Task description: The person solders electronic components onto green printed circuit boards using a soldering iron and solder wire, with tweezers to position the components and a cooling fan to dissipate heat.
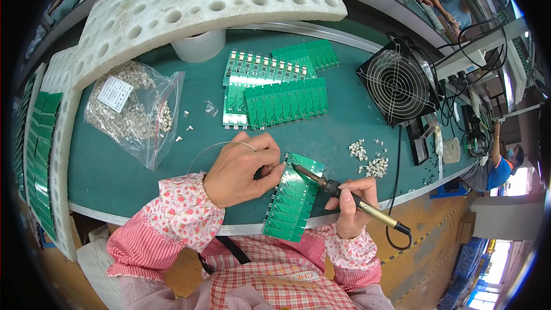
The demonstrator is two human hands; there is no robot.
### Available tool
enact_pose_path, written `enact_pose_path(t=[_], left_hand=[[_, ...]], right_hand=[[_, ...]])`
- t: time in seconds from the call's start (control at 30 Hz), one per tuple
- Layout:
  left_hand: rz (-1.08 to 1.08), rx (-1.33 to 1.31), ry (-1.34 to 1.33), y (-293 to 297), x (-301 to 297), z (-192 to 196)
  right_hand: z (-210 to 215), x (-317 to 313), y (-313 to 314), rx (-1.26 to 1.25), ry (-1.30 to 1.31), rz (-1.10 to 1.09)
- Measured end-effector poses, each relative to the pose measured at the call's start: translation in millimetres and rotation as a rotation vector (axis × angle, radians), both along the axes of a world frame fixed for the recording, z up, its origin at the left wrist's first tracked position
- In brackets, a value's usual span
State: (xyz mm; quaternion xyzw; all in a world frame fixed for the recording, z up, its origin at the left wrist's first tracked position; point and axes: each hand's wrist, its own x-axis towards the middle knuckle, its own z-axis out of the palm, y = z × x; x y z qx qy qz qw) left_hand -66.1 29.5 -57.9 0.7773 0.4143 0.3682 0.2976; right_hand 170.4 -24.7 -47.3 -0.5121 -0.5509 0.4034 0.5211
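At the green worktop's (pixel 356 132) near edge lies a thin, stiff green panel of circuit boards (pixel 293 198), probably light; best gripped by its edges. The left hand (pixel 241 166) pinches solder wire (pixel 215 146) against it; the right hand (pixel 353 206) is clamped on a soldering iron (pixel 344 195).

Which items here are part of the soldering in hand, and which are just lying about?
In use:
- soldering iron, held in the right hand
- green circuit board panel under the tip
- solder wire, fed by the left hand

Lying about:
- stack of green boards
- bag of small connectors
- loose connectors
- desk fan
- white foam trays
- tape roll
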Motion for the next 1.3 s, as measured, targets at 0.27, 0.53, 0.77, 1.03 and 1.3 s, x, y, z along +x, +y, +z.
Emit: enact_pose_path(t=[0.27,0.53,0.77,1.03,1.3], left_hand=[[-0.001,0.017,0.077,1,2,1],[-0.003,0.047,0.080,1,2,-2],[-0.026,0.057,0.073,1,-4,-1],[-0.096,0.075,0.076,0,-7,1],[-0.112,0.083,0.094,0,-6,1]], right_hand=[[-1,-2,2,-0.017,0.007,0.011],[-2,-2,3,0.013,0.000,0.036],[-2,-1,-4,0.024,0.018,-0.056],[-5,0,-10,0.040,0.061,0.011],[-7,3,-10,0.064,0.035,0.075]])
